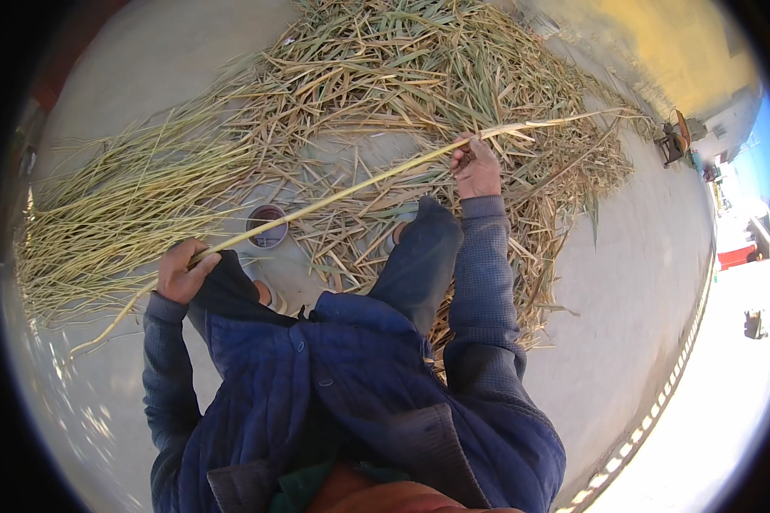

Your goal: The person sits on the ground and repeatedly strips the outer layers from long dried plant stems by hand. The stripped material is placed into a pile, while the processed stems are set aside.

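Observation:
A long yellow-green reed stalk (359,188) slants across in front of me, rising from lower left to upper right. My left hand (185,269) is closed around it near the thicker lower part, above my left knee. Farther up, my right hand (477,168) pinches the stalk where pale dry leaf sheath (520,128) begins. That sheath tapers off to the right past my fingers. Below the stalk's middle, a round container (268,236) with dark contents stands on the floor between the stripped stalks and my feet.
Several bare stalks (135,211) lie in a loose bundle at left. A wide heap of dry leaves (410,70) spreads ahead and around my right leg. Concrete floor (622,269) shows at right, with a brown object (675,140) near the yellow wall (674,51).

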Demonstrator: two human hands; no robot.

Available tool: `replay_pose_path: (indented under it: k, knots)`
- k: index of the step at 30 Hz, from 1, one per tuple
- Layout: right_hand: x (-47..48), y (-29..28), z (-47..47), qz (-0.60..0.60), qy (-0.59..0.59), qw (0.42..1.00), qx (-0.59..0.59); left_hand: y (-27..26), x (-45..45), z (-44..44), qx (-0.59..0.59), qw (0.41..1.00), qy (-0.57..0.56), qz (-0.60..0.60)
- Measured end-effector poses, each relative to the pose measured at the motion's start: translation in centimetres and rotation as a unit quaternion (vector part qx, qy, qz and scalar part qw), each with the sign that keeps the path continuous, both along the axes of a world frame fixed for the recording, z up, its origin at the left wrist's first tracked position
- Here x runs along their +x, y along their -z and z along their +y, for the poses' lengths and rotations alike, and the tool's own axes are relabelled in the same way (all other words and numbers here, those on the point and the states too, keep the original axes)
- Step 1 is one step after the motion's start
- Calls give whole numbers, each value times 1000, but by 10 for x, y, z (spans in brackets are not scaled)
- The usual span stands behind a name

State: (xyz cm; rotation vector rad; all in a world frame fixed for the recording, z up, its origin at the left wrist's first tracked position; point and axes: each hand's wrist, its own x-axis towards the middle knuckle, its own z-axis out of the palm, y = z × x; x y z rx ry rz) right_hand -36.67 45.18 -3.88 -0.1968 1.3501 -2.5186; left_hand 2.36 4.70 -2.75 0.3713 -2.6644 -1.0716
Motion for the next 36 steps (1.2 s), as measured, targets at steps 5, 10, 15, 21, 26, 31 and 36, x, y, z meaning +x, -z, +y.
replay_pose_path:
  k: [5,10,15,21,26,31,36]
  knots:
    - [81,1,-75,-35,-104,994,23,-6,-81,83,-143,975,49,165]
    - [46,-29,-58,49,-85,995,23,-1,-70,80,-166,977,28,129]
    - [43,-50,-59,92,-138,985,42,-6,-55,66,-50,993,52,92]
    - [75,-57,-96,116,-146,980,69,-24,-100,88,-123,977,31,171]
    - [95,-65,-105,159,-44,977,137,-12,-113,98,-98,974,13,204]
    - [92,-62,-103,149,35,967,202,-4,-109,102,-152,962,1,226]
    - [86,-75,-106,164,39,967,190,-20,-92,92,-183,955,-7,233]
